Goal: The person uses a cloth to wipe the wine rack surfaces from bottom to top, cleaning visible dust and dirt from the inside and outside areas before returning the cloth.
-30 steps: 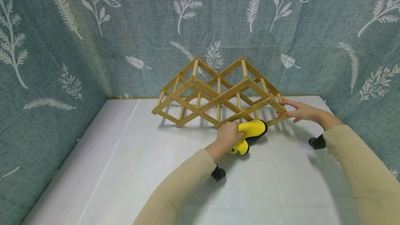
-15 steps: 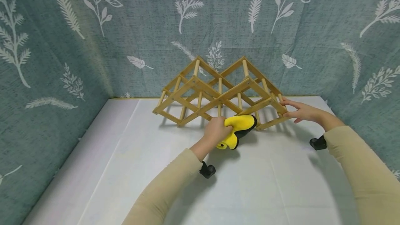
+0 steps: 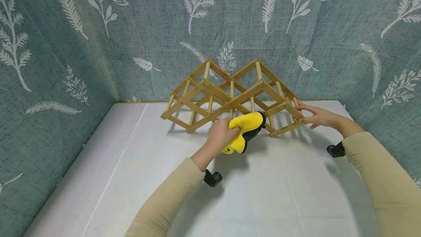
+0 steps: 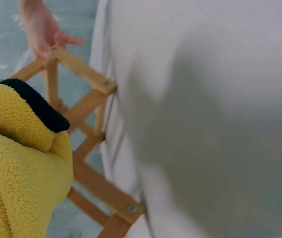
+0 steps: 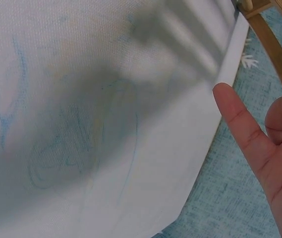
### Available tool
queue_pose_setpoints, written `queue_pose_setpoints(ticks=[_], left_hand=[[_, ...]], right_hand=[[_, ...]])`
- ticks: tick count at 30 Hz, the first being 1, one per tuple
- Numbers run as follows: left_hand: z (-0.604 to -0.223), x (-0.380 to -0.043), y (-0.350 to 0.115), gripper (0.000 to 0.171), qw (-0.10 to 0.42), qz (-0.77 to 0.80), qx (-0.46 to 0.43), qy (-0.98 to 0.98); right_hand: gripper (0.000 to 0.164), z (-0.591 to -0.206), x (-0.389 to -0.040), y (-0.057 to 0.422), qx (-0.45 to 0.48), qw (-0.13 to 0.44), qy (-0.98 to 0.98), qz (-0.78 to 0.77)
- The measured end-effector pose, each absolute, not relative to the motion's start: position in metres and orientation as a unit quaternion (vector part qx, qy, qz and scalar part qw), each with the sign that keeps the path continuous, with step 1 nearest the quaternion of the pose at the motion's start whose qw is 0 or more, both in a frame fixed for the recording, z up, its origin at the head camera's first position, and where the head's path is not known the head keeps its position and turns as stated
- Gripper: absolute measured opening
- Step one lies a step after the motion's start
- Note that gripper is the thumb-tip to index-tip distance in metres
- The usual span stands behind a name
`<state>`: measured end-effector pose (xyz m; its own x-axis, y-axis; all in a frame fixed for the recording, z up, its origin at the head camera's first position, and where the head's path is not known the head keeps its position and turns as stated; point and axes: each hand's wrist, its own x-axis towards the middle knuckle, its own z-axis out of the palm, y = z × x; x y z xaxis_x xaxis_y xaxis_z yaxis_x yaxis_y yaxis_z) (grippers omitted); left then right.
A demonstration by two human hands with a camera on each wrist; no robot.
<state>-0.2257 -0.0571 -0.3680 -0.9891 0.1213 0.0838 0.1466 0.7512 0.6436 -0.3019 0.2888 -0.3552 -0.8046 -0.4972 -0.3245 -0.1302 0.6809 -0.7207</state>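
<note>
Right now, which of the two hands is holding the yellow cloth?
The left hand grips the yellow cloth against the wooden rack's front slats. The right hand holds no cloth; it only rests on the rack's right end.

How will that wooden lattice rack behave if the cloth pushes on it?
The rack looks light: thin open slats, so it would likely slide on the smooth white table. Its bolted crossings suggest it may scissor or fold. The right hand steadies its end while the left hand presses the yellow cloth.
</note>
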Motion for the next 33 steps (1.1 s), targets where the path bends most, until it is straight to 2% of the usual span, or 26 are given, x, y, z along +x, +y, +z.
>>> queue_pose_setpoints(ticks=[13,22,29,33], left_hand=[[-0.343,-0.23,-0.089,0.017,0.087,-0.341,-0.041,-0.935],[-0.333,-0.212,-0.106,0.017,0.118,-0.371,-0.025,-0.921],[-0.312,-0.195,-0.113,0.021,0.181,-0.333,-0.052,-0.924],[-0.316,-0.195,-0.103,0.018,0.137,-0.279,-0.103,-0.945]], right_hand=[[0.068,-0.355,-0.301,0.29,-0.175,0.258,0.883,-0.351],[0.069,-0.354,-0.302,0.287,-0.178,0.262,0.878,-0.359],[0.07,-0.354,-0.303,0.286,-0.176,0.264,0.878,-0.359],[0.069,-0.355,-0.303,0.288,-0.173,0.263,0.879,-0.359]])
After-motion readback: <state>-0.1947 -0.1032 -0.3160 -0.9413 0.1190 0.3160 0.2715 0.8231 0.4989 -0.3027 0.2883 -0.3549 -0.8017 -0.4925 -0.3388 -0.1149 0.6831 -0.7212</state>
